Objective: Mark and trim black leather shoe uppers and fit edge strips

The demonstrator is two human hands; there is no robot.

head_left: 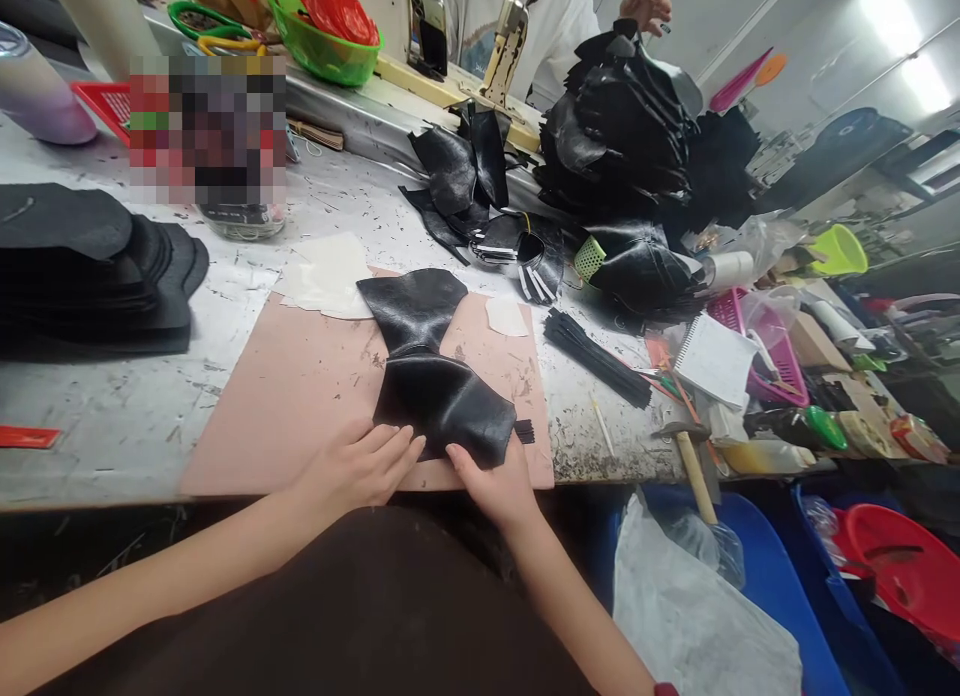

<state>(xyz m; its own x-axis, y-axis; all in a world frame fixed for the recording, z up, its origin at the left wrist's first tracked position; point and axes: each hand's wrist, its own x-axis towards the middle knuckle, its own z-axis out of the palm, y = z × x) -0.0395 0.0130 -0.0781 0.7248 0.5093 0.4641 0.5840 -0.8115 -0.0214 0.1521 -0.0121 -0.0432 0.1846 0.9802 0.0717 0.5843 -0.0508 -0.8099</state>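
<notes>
A shiny black leather piece [446, 401], narrow at its waist and wide at both ends, lies on a pinkish board [277, 406] at the table's front edge. My left hand [375, 463] rests on its near left edge, fingers stretched out and lying flat. At the near right corner, my right hand [499, 481] grips the leather, thumb on top and fingers underneath, partly hidden. A small black ribbed strip [525, 432] sticks out beside that corner. White paper-like pieces [330, 276] lie at the board's far left, and one white scrap [507, 317] lies right of the leather.
Stacked black pieces [90, 276] stand at left. Black strips [596, 356], a hammer [696, 466] and a notebook [716, 361] lie at right. Beyond are leather parts [480, 176] and a tall black pile [619, 126] near another person's hand [646, 8]. Blue bins [750, 536] stand below right.
</notes>
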